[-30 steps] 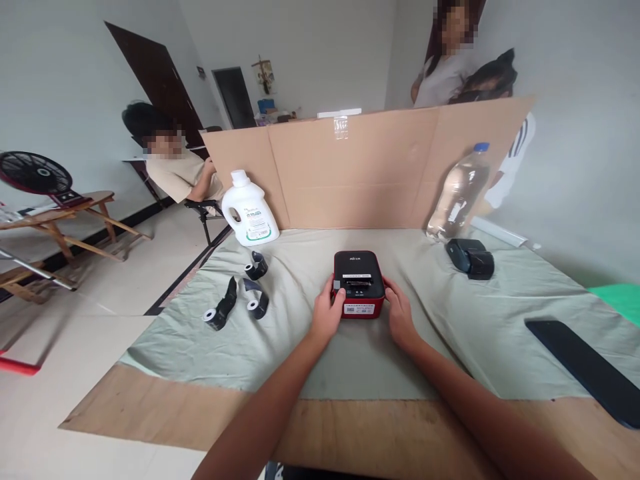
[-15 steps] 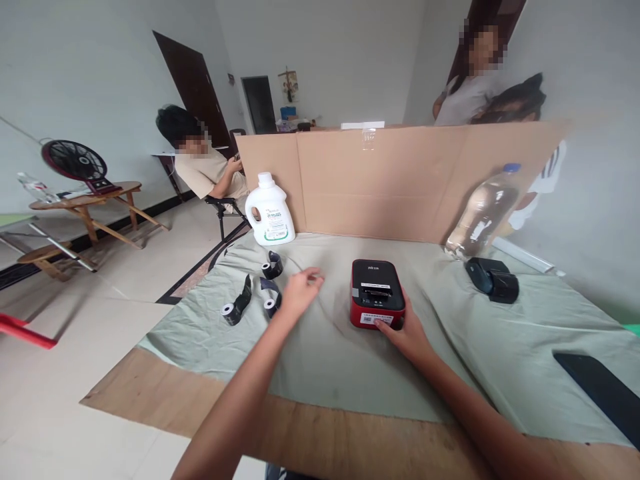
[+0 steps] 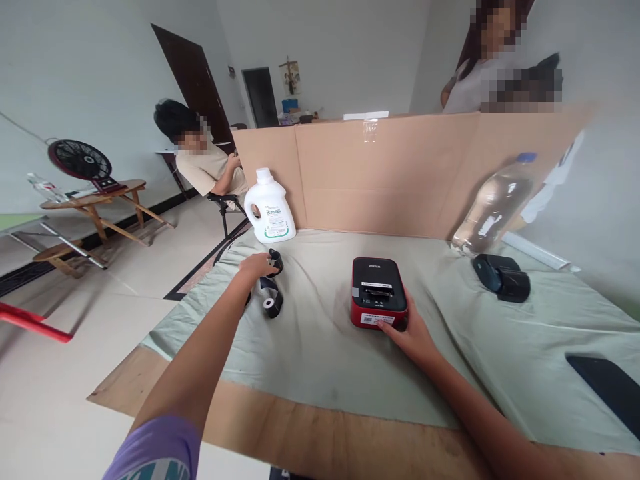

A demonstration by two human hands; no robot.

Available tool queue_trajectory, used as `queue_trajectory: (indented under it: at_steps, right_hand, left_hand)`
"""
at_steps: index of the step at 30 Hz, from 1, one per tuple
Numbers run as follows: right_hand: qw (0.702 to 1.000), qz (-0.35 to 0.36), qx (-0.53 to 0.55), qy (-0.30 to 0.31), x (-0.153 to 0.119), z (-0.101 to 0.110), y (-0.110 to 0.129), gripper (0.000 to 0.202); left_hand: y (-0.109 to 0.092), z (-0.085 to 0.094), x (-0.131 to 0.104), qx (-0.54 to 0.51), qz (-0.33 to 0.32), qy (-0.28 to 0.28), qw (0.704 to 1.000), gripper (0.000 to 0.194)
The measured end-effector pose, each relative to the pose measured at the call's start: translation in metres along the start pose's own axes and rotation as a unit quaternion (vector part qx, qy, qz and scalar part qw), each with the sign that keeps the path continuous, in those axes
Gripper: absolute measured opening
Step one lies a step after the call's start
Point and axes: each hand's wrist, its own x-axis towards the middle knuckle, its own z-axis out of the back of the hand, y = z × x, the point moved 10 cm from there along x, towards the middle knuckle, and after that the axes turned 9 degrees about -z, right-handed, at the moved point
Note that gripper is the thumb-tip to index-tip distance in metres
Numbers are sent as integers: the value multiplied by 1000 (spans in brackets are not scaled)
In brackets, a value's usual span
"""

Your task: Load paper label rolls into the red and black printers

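On the right, my right hand [image 3: 410,330] grips the near right corner of a small red and black receipt printer [image 3: 379,293], which stands on the cloth. Its thumb lies on the front label. My left hand [image 3: 256,265] reaches to the far left, its fingers closed at a dark paper roll [image 3: 275,260] with a curled loose end. A second dark paper roll [image 3: 273,305], showing a white core, lies just nearer to me. The third roll is mostly hidden behind my left wrist.
A white detergent bottle [image 3: 271,210] stands by a cardboard panel [image 3: 375,177]. At right are a large clear bottle [image 3: 493,207], a black device [image 3: 501,279] and a dark phone-like slab [image 3: 607,387]. Wood shows at the table's front edge [image 3: 300,430]. Other people are beyond the panel.
My left hand has moved left and away from me, from bare cloth to the farthest paper roll. My right hand keeps its hold on the printer. The view has shifted slightly.
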Motion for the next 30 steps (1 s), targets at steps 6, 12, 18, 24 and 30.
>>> queue_trajectory:
  at_steps: [6,12,18,24,30]
  right_hand:
    - [999,-26,-18,3,-1,2,-8,96]
    - [998,-52,-25,8,0,1,-12,95]
    - [998,-60,-31,-1,-1,3,-9,94]
    - [998,-56,-40,-1,-2,1,-11,94]
    - [998,-48,-38,-8,4,5,-13,102]
  left_hand:
    - [-13,29,-16,9,-25,-61,998,35]
    - [16,75,-135,-73,-39,-214,973,47]
    - [44,-4,-211,-119,-2,-170,978,42]
    - [51,-42,-212,-152,18,-145,977,55]
    - [-43,7,-210,-220,-84,-229,945,64]
